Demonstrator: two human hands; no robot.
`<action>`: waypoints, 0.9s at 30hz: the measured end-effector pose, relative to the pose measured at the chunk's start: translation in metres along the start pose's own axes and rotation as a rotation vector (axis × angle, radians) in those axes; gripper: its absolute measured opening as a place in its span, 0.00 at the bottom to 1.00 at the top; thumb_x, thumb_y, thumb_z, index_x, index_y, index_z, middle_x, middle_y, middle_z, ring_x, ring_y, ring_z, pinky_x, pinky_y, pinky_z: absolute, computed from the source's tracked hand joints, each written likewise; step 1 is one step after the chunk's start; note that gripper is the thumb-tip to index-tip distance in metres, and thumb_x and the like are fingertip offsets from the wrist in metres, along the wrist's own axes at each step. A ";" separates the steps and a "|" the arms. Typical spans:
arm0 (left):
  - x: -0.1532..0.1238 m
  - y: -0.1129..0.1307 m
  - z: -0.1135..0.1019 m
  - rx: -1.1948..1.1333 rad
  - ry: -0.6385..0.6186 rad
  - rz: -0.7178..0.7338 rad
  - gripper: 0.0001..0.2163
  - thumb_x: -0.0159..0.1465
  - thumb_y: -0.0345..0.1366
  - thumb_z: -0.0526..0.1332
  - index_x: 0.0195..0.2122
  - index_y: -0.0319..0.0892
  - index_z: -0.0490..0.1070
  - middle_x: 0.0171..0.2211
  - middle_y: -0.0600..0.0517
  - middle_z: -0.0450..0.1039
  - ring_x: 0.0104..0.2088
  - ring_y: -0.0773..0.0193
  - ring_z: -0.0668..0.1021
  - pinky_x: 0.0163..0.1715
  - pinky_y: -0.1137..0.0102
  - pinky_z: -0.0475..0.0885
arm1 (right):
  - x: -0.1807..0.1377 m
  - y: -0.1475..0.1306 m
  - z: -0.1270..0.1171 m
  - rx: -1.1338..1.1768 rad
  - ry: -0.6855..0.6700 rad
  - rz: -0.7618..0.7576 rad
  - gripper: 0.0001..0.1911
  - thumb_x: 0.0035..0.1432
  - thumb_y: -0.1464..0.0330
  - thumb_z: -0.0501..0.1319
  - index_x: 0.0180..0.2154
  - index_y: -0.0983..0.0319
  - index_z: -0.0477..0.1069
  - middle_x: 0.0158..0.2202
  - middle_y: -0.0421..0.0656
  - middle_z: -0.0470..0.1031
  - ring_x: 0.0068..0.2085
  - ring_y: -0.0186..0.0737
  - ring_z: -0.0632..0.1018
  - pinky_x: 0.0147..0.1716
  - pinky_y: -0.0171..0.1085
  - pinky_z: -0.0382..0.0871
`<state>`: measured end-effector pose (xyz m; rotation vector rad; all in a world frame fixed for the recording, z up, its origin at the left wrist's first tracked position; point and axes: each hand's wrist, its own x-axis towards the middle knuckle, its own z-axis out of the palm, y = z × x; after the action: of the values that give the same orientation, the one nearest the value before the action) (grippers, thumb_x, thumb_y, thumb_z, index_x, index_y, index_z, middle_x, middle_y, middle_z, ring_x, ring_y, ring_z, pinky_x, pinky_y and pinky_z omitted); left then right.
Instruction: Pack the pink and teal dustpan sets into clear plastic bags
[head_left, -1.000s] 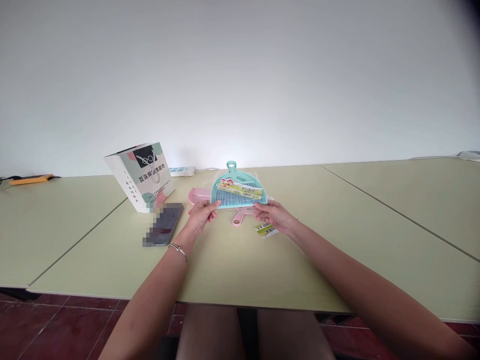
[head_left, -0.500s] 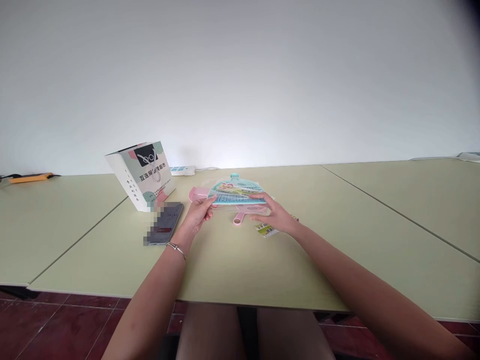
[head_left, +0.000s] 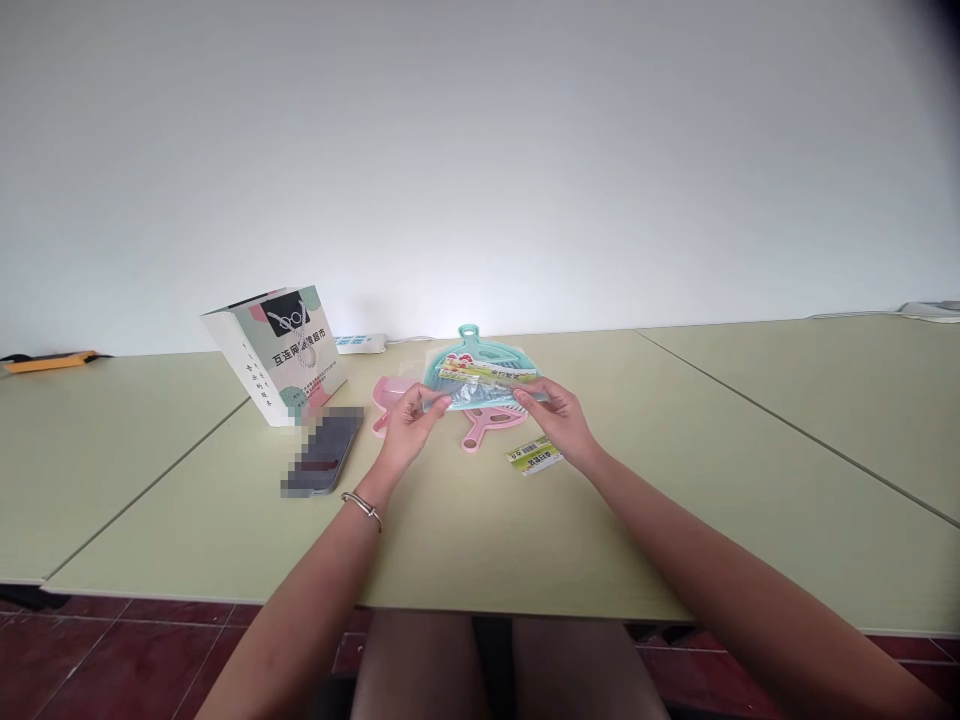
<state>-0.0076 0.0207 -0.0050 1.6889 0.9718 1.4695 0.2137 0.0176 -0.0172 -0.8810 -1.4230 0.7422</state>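
A turquoise dustpan in clear plastic wrap, with a printed paper label inside, is tilted over the table with its looped handle pointing away. My left hand pinches its near left edge, thumb on top. On the near right edge, my right hand grips in the same way. Under it a pink piece with a handle and slots lies on the table, partly hidden. Another pink piece, shaped like a small pan, shows beside my left hand. Below my right hand is a green and white label card.
A paper bag with rope handles leans at the left, a phone lying in front of it. Behind stands a white power strip. An orange object is at the far left; white wall backs the table.
The turquoise dustpan has tipped so more of its face and handle show. My right hand has closed from a looser, spread pose onto its near edge. My left hand has shifted slightly right.
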 end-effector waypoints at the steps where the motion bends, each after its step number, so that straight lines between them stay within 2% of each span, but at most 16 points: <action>1: 0.001 -0.003 0.002 0.004 0.053 -0.006 0.13 0.56 0.45 0.63 0.26 0.40 0.65 0.28 0.55 0.67 0.33 0.67 0.73 0.37 0.68 0.74 | -0.002 0.000 0.003 -0.006 0.008 0.020 0.14 0.50 0.55 0.63 0.30 0.59 0.73 0.35 0.42 0.77 0.39 0.43 0.77 0.38 0.43 0.73; 2: 0.002 -0.004 0.003 0.010 0.092 -0.014 0.13 0.56 0.45 0.62 0.25 0.40 0.64 0.27 0.55 0.66 0.31 0.68 0.73 0.34 0.69 0.74 | -0.004 -0.001 0.007 -0.011 0.012 0.038 0.15 0.51 0.54 0.62 0.32 0.58 0.73 0.37 0.43 0.77 0.39 0.44 0.77 0.37 0.43 0.73; 4: 0.002 -0.004 0.005 0.010 0.141 -0.022 0.12 0.56 0.45 0.62 0.29 0.41 0.65 0.30 0.54 0.68 0.31 0.68 0.73 0.30 0.71 0.74 | -0.007 -0.004 0.012 0.020 0.010 0.043 0.19 0.52 0.55 0.62 0.45 0.55 0.72 0.50 0.43 0.73 0.45 0.45 0.76 0.41 0.43 0.73; 5: 0.001 -0.003 0.005 0.001 0.143 -0.027 0.13 0.56 0.44 0.63 0.35 0.42 0.65 0.33 0.53 0.69 0.31 0.68 0.74 0.28 0.72 0.74 | -0.008 -0.006 0.013 0.056 0.003 0.032 0.26 0.52 0.56 0.62 0.53 0.52 0.66 0.56 0.42 0.67 0.49 0.45 0.74 0.44 0.43 0.72; 7: 0.000 0.000 0.005 -0.038 0.123 -0.049 0.23 0.55 0.41 0.64 0.50 0.46 0.58 0.36 0.52 0.71 0.30 0.68 0.76 0.26 0.72 0.74 | -0.009 -0.010 0.012 0.137 -0.019 0.012 0.42 0.52 0.57 0.63 0.64 0.46 0.44 0.64 0.40 0.55 0.56 0.44 0.69 0.50 0.43 0.69; 9: -0.002 0.001 0.004 -0.083 0.104 -0.086 0.35 0.55 0.39 0.64 0.59 0.49 0.45 0.38 0.51 0.72 0.30 0.67 0.77 0.26 0.71 0.74 | -0.009 -0.011 0.009 0.194 -0.062 0.040 0.54 0.51 0.59 0.65 0.64 0.45 0.26 0.65 0.40 0.51 0.58 0.43 0.67 0.54 0.44 0.66; 10: -0.002 0.000 0.004 -0.088 0.100 -0.105 0.36 0.55 0.38 0.64 0.60 0.49 0.43 0.39 0.51 0.72 0.31 0.66 0.77 0.27 0.71 0.75 | -0.009 -0.010 0.008 0.206 -0.097 0.079 0.57 0.50 0.59 0.65 0.64 0.45 0.21 0.65 0.40 0.52 0.59 0.43 0.66 0.55 0.45 0.65; 11: -0.002 0.000 0.003 -0.078 0.099 -0.122 0.36 0.54 0.38 0.65 0.59 0.48 0.46 0.40 0.50 0.72 0.32 0.65 0.77 0.26 0.71 0.75 | -0.009 -0.009 0.007 0.208 -0.130 0.124 0.59 0.49 0.59 0.66 0.64 0.46 0.20 0.65 0.41 0.53 0.59 0.44 0.66 0.55 0.46 0.64; 12: -0.002 -0.001 0.003 -0.055 0.098 -0.141 0.33 0.53 0.39 0.66 0.57 0.46 0.51 0.40 0.49 0.71 0.33 0.65 0.77 0.24 0.72 0.75 | -0.009 -0.008 0.007 0.201 -0.155 0.167 0.58 0.48 0.59 0.67 0.64 0.47 0.23 0.64 0.42 0.55 0.59 0.44 0.65 0.56 0.46 0.63; 14: -0.002 -0.002 0.004 0.010 0.093 -0.189 0.25 0.52 0.41 0.66 0.49 0.43 0.60 0.39 0.49 0.71 0.31 0.65 0.77 0.19 0.74 0.73 | -0.009 -0.005 0.009 0.171 -0.165 0.229 0.55 0.46 0.59 0.68 0.66 0.50 0.35 0.62 0.44 0.58 0.59 0.46 0.65 0.57 0.47 0.62; 17: -0.001 0.000 0.005 0.060 0.109 -0.236 0.19 0.55 0.44 0.64 0.42 0.41 0.63 0.35 0.50 0.72 0.24 0.68 0.75 0.14 0.75 0.68 | -0.009 -0.004 0.014 0.137 -0.108 0.262 0.45 0.45 0.58 0.68 0.62 0.53 0.51 0.59 0.45 0.63 0.57 0.49 0.68 0.52 0.48 0.67; 20: -0.001 0.002 0.007 0.042 0.093 -0.231 0.16 0.59 0.47 0.59 0.42 0.41 0.64 0.33 0.51 0.72 0.18 0.71 0.72 0.13 0.74 0.67 | -0.007 -0.006 0.017 0.172 -0.057 0.279 0.38 0.47 0.55 0.65 0.59 0.54 0.56 0.53 0.46 0.68 0.48 0.50 0.74 0.40 0.47 0.75; 23: -0.002 0.002 0.008 0.032 -0.014 -0.269 0.19 0.60 0.50 0.56 0.45 0.41 0.64 0.28 0.53 0.71 0.15 0.71 0.71 0.15 0.73 0.68 | -0.002 -0.001 0.011 0.179 0.026 0.276 0.32 0.49 0.52 0.61 0.54 0.55 0.62 0.48 0.46 0.72 0.39 0.47 0.76 0.29 0.44 0.75; 27: -0.004 -0.001 0.006 0.060 -0.125 -0.318 0.22 0.61 0.52 0.52 0.47 0.41 0.66 0.22 0.54 0.70 0.19 0.68 0.74 0.21 0.73 0.68 | 0.016 0.022 -0.015 0.150 0.293 0.311 0.25 0.46 0.52 0.62 0.44 0.58 0.67 0.38 0.45 0.74 0.33 0.43 0.75 0.25 0.40 0.73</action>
<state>-0.0024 0.0179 -0.0082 1.5616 1.1641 1.1249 0.2310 0.0411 -0.0278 -1.0585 -0.9707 0.8984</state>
